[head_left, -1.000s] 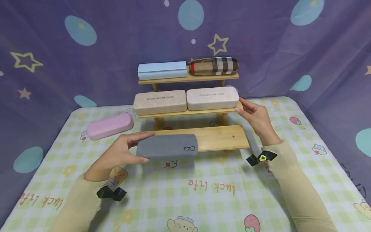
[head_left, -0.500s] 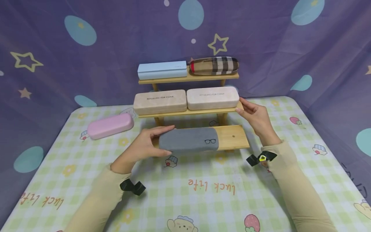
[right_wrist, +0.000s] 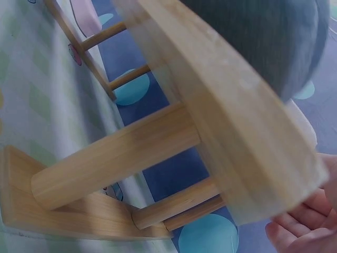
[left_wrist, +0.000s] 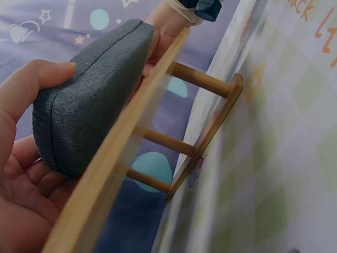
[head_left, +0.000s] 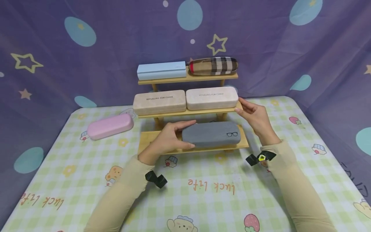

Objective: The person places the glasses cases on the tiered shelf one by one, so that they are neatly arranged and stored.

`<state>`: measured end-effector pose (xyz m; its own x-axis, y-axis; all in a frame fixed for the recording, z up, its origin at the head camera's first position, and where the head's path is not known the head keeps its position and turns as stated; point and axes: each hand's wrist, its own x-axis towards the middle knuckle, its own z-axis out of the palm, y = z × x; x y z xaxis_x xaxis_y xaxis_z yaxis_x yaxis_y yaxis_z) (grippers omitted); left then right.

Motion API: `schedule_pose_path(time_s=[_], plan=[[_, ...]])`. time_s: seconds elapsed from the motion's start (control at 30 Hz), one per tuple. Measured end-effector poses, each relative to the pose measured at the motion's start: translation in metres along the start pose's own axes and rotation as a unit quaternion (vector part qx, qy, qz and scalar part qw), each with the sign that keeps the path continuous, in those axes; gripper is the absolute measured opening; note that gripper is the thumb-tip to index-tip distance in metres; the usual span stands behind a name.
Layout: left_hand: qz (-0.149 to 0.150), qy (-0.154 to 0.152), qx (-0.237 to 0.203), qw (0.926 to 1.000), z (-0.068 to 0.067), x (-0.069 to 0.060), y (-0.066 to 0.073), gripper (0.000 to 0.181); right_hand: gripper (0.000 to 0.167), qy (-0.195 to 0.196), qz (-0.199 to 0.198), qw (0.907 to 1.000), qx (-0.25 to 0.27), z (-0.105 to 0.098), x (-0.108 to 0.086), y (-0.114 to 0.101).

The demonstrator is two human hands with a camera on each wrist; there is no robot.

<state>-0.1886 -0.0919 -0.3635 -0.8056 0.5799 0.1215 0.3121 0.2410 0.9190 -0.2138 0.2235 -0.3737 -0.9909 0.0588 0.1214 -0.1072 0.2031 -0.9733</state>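
In the head view my left hand (head_left: 168,140) grips the left end of a grey glasses case (head_left: 211,133) printed with a small glasses outline. The case is over the right part of the lowest step of a three-tier wooden display stand (head_left: 147,137). In the left wrist view, the thumb lies along one side of this fabric-covered case (left_wrist: 95,100) and curled fingers are on the other. My right hand (head_left: 256,119) holds the right end of the middle step, thumb in front, beside a white glasses case (head_left: 213,98). The right wrist view shows only part of that hand (right_wrist: 310,221).
Left of the white case stands a beige glasses case (head_left: 159,102). The top step bears a light blue case (head_left: 161,71) and a plaid case (head_left: 213,66). A pink case (head_left: 110,126) lies on the checked tablecloth (head_left: 203,206), left of the stand.
My left hand has carried the grey glasses case to the right along the lowest step, from its left part to its right part. The right hand has stayed at the middle step's end.
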Motion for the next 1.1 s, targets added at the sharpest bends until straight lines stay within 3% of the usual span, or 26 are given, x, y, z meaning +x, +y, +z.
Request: schedule_pose_path(time_s=[0.23,0.57,1.1], plan=[[-0.015,-0.006,0.0,0.9999,0.011,0.014,-0.002,0.071,0.058,0.006,-0.004,0.9999,0.008,0.001,0.001,0.002],[-0.031,-0.016,-0.022,0.9991,0.026,0.025,0.0,0.073,0.058,0.007,-0.003,1.0,0.003,0.0,0.001,0.001],[-0.055,-0.04,-0.034,0.9971,0.026,0.025,0.004,0.076,0.059,0.003,0.001,1.0,-0.006,-0.001,0.0,0.001]])
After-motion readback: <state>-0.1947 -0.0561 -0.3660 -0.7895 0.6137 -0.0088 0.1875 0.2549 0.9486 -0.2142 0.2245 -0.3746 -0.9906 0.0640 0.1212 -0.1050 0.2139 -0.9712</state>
